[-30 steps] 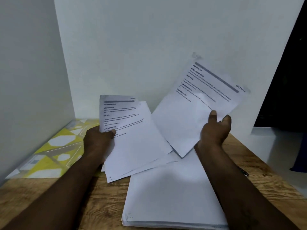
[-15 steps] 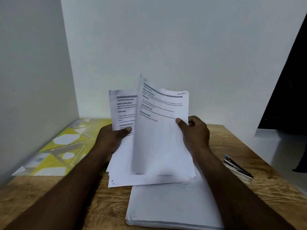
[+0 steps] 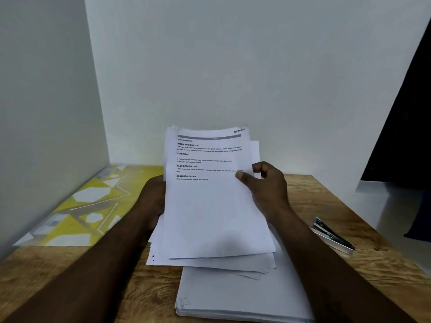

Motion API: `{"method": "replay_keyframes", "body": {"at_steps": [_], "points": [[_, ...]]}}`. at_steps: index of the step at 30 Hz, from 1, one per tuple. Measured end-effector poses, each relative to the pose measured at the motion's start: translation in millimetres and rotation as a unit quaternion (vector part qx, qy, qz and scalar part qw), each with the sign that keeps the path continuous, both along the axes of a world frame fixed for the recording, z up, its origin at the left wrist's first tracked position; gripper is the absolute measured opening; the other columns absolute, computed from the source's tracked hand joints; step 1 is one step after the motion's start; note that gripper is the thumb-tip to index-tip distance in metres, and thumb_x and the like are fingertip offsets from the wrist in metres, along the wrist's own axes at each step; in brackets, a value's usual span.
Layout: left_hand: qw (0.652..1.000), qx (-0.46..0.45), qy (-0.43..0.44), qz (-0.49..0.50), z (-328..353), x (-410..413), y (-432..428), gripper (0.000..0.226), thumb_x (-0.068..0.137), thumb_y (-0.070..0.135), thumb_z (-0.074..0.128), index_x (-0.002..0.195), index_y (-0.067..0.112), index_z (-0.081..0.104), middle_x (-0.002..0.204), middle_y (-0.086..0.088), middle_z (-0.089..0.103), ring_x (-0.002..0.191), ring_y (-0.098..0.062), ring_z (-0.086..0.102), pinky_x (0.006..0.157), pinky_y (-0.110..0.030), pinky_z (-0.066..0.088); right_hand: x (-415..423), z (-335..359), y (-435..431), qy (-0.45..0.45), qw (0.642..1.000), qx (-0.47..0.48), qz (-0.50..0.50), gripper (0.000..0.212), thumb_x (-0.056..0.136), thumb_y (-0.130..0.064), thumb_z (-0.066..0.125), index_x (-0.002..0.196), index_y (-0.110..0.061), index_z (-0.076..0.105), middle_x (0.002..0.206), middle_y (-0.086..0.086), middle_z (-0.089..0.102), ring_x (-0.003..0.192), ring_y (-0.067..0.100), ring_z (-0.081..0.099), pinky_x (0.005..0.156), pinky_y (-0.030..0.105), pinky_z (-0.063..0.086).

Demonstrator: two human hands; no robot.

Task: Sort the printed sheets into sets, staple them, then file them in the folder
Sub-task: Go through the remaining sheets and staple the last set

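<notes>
I judge I'm only at the sorting stage: my left hand (image 3: 152,197) grips a loose fan of white printed sheets (image 3: 210,210) above the wooden worktop (image 3: 326,197), while my right hand (image 3: 268,190) pinches their right edge between thumb and fingers. The thick white pile (image 3: 233,297) beneath looks unsorted. I see no staple yet. The silver stapler (image 3: 332,235) and the yellow patterned folder (image 3: 88,206) lie apart, unused.

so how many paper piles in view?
2. One fanned bundle held up by the left hand and right hand, centre; one flat stack on the table below it, near edge. More sheets may be hidden behind the bundle.
</notes>
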State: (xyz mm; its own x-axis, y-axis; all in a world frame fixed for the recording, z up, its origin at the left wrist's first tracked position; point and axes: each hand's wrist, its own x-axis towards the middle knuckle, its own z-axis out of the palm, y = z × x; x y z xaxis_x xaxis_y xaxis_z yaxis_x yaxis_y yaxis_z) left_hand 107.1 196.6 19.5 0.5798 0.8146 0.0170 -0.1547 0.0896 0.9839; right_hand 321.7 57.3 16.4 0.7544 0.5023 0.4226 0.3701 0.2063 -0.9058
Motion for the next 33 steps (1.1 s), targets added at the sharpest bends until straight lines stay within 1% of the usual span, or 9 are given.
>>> {"method": "replay_keyframes", "body": {"at_steps": [3, 5, 8, 10, 13, 16, 21, 25, 33], "points": [[0.997, -0.056, -0.035, 0.037, -2, 2, 8, 0.067, 0.094, 0.075, 0.056, 0.065, 0.015, 0.056, 0.059, -0.002, 0.053, 0.05, -0.021, 0.05, 0.056, -0.027, 0.045, 0, -2, 3, -0.013, 0.999, -0.021, -0.042, 0.032, 0.072, -0.033, 0.097, 0.082, -0.025, 0.068, 0.091, -0.011, 0.07, 0.086, 0.016, 0.065, 0.074, 0.027, 0.053], [0.991, -0.091, -0.094, -0.014, 0, 0, 8, 0.077, 0.082, 0.088, 0.053, 0.07, 0.012, 0.061, 0.065, -0.005, 0.059, 0.053, -0.023, 0.057, 0.057, -0.028, 0.049, 1, -2, 4, -0.023, 0.998, -0.033, -0.056, 0.033, 0.071, -0.035, 0.097, 0.086, -0.025, 0.07, 0.097, -0.01, 0.074, 0.096, 0.019, 0.069, 0.082, 0.034, 0.057], [0.994, -0.048, -0.073, -0.069, -3, -1, 6, 0.055, 0.086, 0.05, 0.081, 0.119, 0.005, 0.076, 0.118, -0.016, 0.077, 0.106, -0.04, 0.074, 0.097, -0.054, 0.058, -1, -2, 3, -0.026, 0.998, -0.029, -0.041, 0.033, 0.073, -0.029, 0.096, 0.094, -0.025, 0.071, 0.097, -0.008, 0.079, 0.093, 0.018, 0.076, 0.078, 0.036, 0.064], [0.997, -0.013, -0.05, -0.057, -6, 0, 5, 0.036, 0.089, 0.015, 0.079, 0.121, 0.001, 0.074, 0.12, -0.019, 0.076, 0.106, -0.042, 0.075, 0.088, -0.053, 0.062, -2, -2, 2, -0.013, 1.0, -0.01, -0.023, 0.034, 0.075, -0.026, 0.096, 0.097, -0.026, 0.07, 0.099, -0.008, 0.078, 0.094, 0.013, 0.075, 0.076, 0.029, 0.061], [0.997, -0.01, -0.069, -0.036, -6, 0, 3, 0.028, 0.092, -0.004, 0.07, 0.119, 0.002, 0.072, 0.111, -0.013, 0.079, 0.087, -0.026, 0.08, 0.064, -0.034, 0.063, -3, 2, 2, 0.023, 0.999, 0.023, -0.007, 0.036, 0.077, -0.045, 0.091, 0.103, -0.032, 0.07, 0.099, -0.007, 0.072, 0.093, 0.011, 0.067, 0.077, 0.027, 0.051], [0.996, -0.019, -0.079, -0.038, -7, 0, 8, 0.032, 0.093, -0.005, 0.067, 0.124, 0.003, 0.07, 0.114, -0.012, 0.079, 0.088, -0.025, 0.079, 0.063, -0.033, 0.063, -3, 9, 1, 0.072, 0.993, 0.089, 0.018, 0.017, 0.093, -0.032, 0.079, 0.107, -0.027, 0.072, 0.089, -0.004, 0.075, 0.082, 0.011, 0.065, 0.078, 0.033, 0.052], [0.997, -0.015, -0.07, -0.039, -13, 1, 15, 0.035, 0.094, 0.001, 0.069, 0.129, 0.005, 0.07, 0.122, -0.013, 0.076, 0.105, -0.033, 0.076, 0.082, -0.042, 0.062, -2, 10, -3, 0.107, 0.985, 0.116, 0.069, 0.022, 0.085, -0.028, 0.076, 0.107, -0.034, 0.072, 0.104, 0.021, 0.078, 0.091, 0.032, 0.066, 0.087, 0.052, 0.051], [0.996, -0.017, -0.074, -0.056, -14, 0, 17, 0.036, 0.094, 0.003, 0.069, 0.13, 0.006, 0.069, 0.122, -0.013, 0.076, 0.109, -0.035, 0.075, 0.083, -0.043, 0.062, 1, 12, -5, 0.118, 0.984, 0.108, 0.076, 0.016, 0.095, -0.009, 0.076, 0.109, -0.013, 0.072, 0.105, 0.019, 0.079, 0.094, 0.031, 0.07, 0.1, 0.061, 0.055], [0.995, -0.012, -0.079, -0.057, -16, 1, 19, 0.035, 0.092, 0.004, 0.069, 0.128, 0.006, 0.07, 0.12, -0.013, 0.077, 0.103, -0.033, 0.077, 0.072, -0.037, 0.064, -5, 14, -6, 0.108, 0.984, 0.129, 0.055, 0.026, 0.088, -0.008, 0.084, 0.105, -0.017, 0.065, 0.083, 0.002, 0.079, 0.086, 0.025, 0.071, 0.088, 0.047, 0.056]]}}
